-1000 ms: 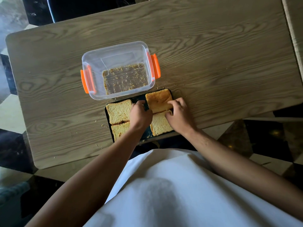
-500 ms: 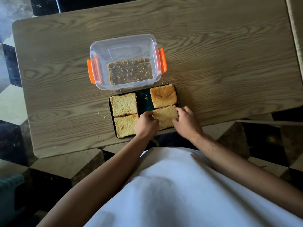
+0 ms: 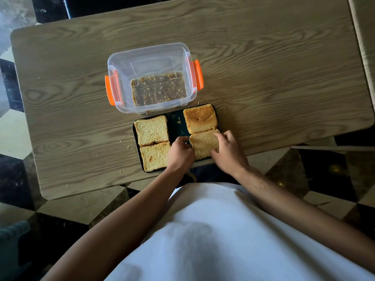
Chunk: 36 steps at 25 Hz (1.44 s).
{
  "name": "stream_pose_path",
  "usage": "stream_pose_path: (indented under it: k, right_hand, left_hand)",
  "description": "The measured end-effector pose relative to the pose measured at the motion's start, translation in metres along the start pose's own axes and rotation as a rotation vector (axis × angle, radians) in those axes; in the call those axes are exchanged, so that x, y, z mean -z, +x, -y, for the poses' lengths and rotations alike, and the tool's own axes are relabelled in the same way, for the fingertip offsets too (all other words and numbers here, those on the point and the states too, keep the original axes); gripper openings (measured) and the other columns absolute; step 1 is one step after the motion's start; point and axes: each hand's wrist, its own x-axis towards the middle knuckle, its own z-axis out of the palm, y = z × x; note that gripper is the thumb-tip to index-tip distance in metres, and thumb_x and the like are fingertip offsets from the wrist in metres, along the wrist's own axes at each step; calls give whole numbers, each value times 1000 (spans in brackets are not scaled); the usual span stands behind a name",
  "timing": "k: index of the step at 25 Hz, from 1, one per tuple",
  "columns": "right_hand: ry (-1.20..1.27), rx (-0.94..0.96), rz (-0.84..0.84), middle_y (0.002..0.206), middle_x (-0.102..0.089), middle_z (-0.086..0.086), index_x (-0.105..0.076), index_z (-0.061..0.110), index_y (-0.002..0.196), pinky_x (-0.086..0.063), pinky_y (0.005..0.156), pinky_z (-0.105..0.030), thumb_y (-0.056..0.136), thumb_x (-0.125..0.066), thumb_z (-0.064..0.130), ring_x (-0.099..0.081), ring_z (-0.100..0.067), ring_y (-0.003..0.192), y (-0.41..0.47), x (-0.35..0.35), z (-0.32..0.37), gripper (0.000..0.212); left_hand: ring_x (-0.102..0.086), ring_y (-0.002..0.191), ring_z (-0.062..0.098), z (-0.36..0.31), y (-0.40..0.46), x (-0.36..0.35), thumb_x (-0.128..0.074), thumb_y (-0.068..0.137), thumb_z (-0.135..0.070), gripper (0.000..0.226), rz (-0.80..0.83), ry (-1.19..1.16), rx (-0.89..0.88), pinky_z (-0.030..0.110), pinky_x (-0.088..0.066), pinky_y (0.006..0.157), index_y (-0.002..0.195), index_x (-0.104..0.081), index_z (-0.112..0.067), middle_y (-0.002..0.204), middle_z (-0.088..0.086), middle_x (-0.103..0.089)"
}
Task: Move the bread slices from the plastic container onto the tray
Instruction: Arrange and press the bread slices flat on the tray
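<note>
Item: left hand [image 3: 180, 154]. I am keeping it curled, fingertips pinched at the left edge of the near-right bread slice [image 3: 204, 144]; the grip is a light nip on the crust, not a full clasp.

Item: right hand [image 3: 227, 152]. I am holding it half-closed over the slice's right edge, thumb and fingers touching the crust, palm clear of the crumb.

Item: near-right bread slice. It is sitting between my two hands, on the dark tray [image 3: 176, 126], just this side of the far-right slice [image 3: 200, 118], their edges touching.

Item: left pair of slices, far [image 3: 151, 132] and near [image 3: 155, 156]. They are lying beyond my left hand's outer side, edge to edge, with a bare strip of tray separating them from the right pair.

Item: plastic container [image 3: 152, 78]. It is standing past the tray from my hands, holding only crumbs, so I judge the transfer nearly complete.

Handling note: I am judging this slice soft and crumbly. I am advising myself to square it by nudging both edges evenly, keeping it flat, pressing lightly, and letting go without dragging it over the tray's near rim, which is overhanging the counter [image 3: 284, 78] edge.
</note>
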Motion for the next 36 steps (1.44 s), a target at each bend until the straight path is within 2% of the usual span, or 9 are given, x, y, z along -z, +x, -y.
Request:
stream_pose_path:
  k: [6,12,15,19,25,28,31,34,36]
  right_hand:
    - [-5,-34,11,124,-47,-12,-51,7,138,-48,83,-35,88,-64,20,-55,-30,104,8,0,0,54]
    - [47,132,-59,132,-45,-25,-54,-8,130,-34,101,-25,82,-61,-11,-49,-35,121,25,-4,22,49]
    - [-23,203,-40,145,-39,-22,-51,-2,136,-35,110,-38,82,-56,-13,-38,-35,133,40,-11,27,55]
    - [-179,313,-50,143,-44,-16,-56,5,134,-40,107,-42,75,-64,-7,-38,-33,130,48,-13,12,60]
    - [-133,336,-45,137,-48,-17,-61,4,128,-44,104,-44,72,-64,-9,-41,-33,127,51,-13,4,58]
    - [-171,390,-100,129,-56,-15,-65,7,120,-50,96,-46,68,-67,-12,-48,-34,121,51,-8,18,55]
    - [-291,520,-71,141,-51,-17,-60,10,131,-39,109,-50,76,-70,-6,-42,-37,134,55,-9,39,58]
    - [-405,533,43,161,-25,-13,-40,16,149,-16,120,-55,89,-66,22,-15,-37,149,66,-12,51,66]
    - [-450,500,69,164,-17,-11,-31,16,153,-9,122,-55,90,-63,34,-7,-36,151,74,-13,52,72]
  left_hand:
    - [-70,92,30,2,7,-3,-49,85,3,45,55,-12,-4,50,-61,81,128,-60,-8,104,13,-72]
    - [-57,101,26,-13,7,4,-47,82,6,53,-129,255,-287,28,-42,80,133,-53,-6,121,13,-58]
    - [-62,101,27,-26,11,5,-48,81,4,53,-76,156,-195,28,-45,77,132,-56,-6,113,7,-64]
    - [-68,95,29,-31,13,4,-52,83,0,57,-66,-69,-26,39,-57,75,139,-51,-8,112,6,-69]
    - [-67,93,25,-31,13,3,-51,82,3,46,-73,-48,-46,30,-54,69,124,-62,-11,106,4,-71]
    - [-61,104,33,-23,11,15,-55,78,7,50,-137,234,-293,37,-52,85,126,-62,-5,115,14,-65]
    - [-41,135,44,-2,20,37,-64,79,-9,61,-248,794,-616,54,-35,113,139,-52,-5,143,22,-49]
    - [-1,154,39,10,29,52,-51,92,-26,72,-189,1022,-549,59,-11,122,156,-23,-8,165,23,-10]
    - [7,154,36,17,34,57,-44,98,-32,70,-136,1085,-503,58,-8,123,158,-15,-9,167,19,2]
